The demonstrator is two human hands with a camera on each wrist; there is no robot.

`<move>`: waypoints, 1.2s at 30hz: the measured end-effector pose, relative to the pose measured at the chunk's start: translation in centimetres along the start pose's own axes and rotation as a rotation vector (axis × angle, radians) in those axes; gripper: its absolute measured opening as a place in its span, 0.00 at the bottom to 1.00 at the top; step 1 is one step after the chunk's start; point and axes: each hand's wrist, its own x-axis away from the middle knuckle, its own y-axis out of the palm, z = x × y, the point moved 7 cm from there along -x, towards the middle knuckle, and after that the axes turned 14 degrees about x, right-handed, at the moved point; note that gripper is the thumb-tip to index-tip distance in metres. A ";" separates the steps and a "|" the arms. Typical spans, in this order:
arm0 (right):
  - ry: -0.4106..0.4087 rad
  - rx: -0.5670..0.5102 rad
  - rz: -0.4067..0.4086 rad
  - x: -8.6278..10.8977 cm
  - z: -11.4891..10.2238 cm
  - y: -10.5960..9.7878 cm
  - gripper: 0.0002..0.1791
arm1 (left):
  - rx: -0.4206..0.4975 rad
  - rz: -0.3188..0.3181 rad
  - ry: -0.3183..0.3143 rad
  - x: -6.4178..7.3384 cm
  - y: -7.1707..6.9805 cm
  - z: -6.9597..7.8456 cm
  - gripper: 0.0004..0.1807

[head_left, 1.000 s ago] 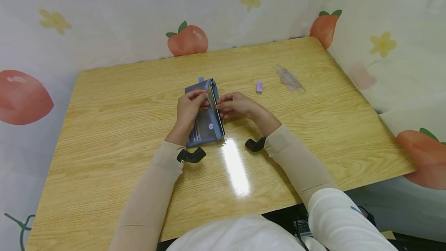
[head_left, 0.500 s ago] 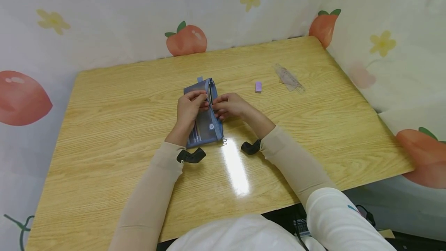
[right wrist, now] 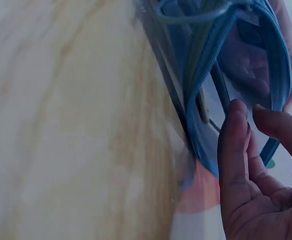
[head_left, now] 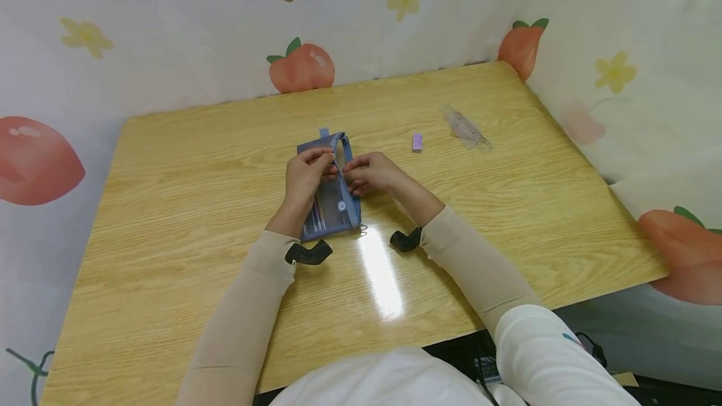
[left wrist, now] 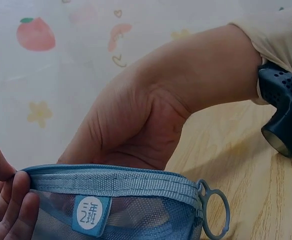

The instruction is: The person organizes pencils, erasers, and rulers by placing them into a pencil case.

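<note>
A blue mesh zip pouch (head_left: 329,212) lies in front of me with its zip side gaping and a round ring pull (left wrist: 217,214) at its near end. My left hand (head_left: 306,174) pinches the left edge of the opening between thumb and fingers. At the mouth of the pouch is my right hand (head_left: 375,173); the right wrist view has its thumb and fingers (right wrist: 233,145) slightly apart in the opening. Behind those fingertips a slim dark stick-like item (right wrist: 219,85) shows inside. From the left wrist view, the right fingers are hidden behind the zip edge.
A small purple block, like an eraser (head_left: 417,142), lies right of the pouch. Farther right are clear plastic rulers (head_left: 467,127). The wooden table (head_left: 197,193) meets a printed wall cloth at its back and right side.
A long dark thin item that stuck out along the pouch's right edge has gone down into the pouch. My right hand has shifted left to the opening; the left hand has stayed in place.
</note>
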 end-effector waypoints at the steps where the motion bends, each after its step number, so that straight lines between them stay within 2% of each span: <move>1: -0.001 -0.004 0.002 0.0 0.0 -0.1 0.14 | 0.000 0.001 0.002 0.0 0.0 0.0 0.08; 6: -0.005 -0.032 0.048 0.2 0.0 -1.5 0.15 | 0.003 0.008 0.009 0.1 -0.2 0.1 0.09; 9: -0.014 -0.022 0.089 0.4 0.0 -3.4 0.16 | -0.001 0.010 0.004 0.0 -0.2 -0.1 0.09; 11: -0.011 0.023 0.126 0.6 -0.1 -5.4 0.17 | -0.008 0.010 0.004 -0.1 -0.2 -0.2 0.09; 15: 0.020 0.198 0.247 1.1 -0.4 -11.2 0.17 | -0.010 0.007 0.017 -0.2 -0.1 -0.2 0.09; 20: 0.059 0.483 0.471 2.4 -0.5 -19.2 0.17 | -0.010 0.000 0.006 -0.6 0.3 -0.4 0.09; 23: 0.112 0.662 0.557 3.3 0.3 -22.7 0.17 | -0.010 -0.002 -0.003 -0.7 0.4 -0.4 0.10; 25: 0.170 0.749 0.556 3.7 1.0 -24.1 0.18 | -0.009 -0.001 -0.002 -0.7 0.4 -0.5 0.09; 28: 0.257 0.827 0.477 3.8 2.3 -25.1 0.21 | -0.003 -0.002 0.006 -0.6 0.4 -0.4 0.09; 32: 0.317 0.818 0.417 3.8 3.7 -25.4 0.19 | 0.002 -0.005 0.010 -0.6 0.5 -0.5 0.09; 36: 0.333 0.784 0.458 3.9 4.4 -25.8 0.13 | -0.006 -0.003 0.011 -0.6 0.6 -0.5 0.09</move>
